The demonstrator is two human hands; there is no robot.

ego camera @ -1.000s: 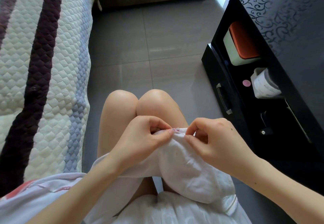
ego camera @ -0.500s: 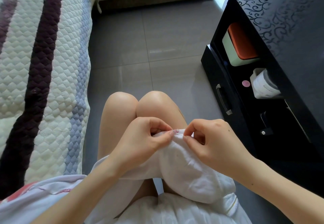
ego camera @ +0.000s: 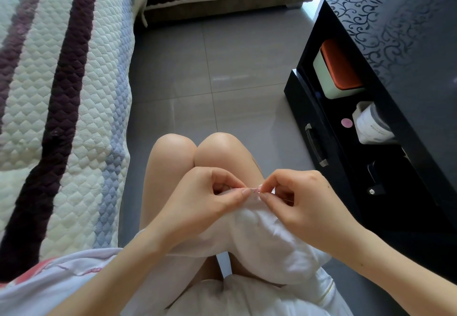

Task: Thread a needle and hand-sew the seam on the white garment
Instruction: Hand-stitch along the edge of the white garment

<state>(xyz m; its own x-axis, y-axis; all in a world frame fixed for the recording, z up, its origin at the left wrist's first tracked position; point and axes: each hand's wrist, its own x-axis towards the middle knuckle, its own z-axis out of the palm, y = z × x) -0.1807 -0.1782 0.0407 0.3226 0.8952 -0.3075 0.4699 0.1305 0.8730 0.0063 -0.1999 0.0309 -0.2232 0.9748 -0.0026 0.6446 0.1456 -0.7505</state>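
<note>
The white garment point(ego camera: 259, 239) lies bunched over my lap, its top edge raised above my knees. My left hand point(ego camera: 210, 199) pinches that edge between thumb and forefinger. My right hand point(ego camera: 304, 202) meets it fingertip to fingertip and pinches a thin needle point(ego camera: 257, 190) at the fabric's edge. Only a short pale sliver of the needle shows between the fingertips. I cannot make out the thread.
A quilted striped sofa cover point(ego camera: 61, 118) fills the left. A black cabinet point(ego camera: 395, 43) stands at the right, its open shelf holding an orange-lidded box point(ego camera: 338, 68), a white container point(ego camera: 371, 125) and a pink disc point(ego camera: 346, 122). Grey floor tiles point(ego camera: 210, 68) lie ahead.
My right hand has shifted slightly left and up, closing the gap to my left fingertips at the garment's edge. My left hand has kept its hold.
</note>
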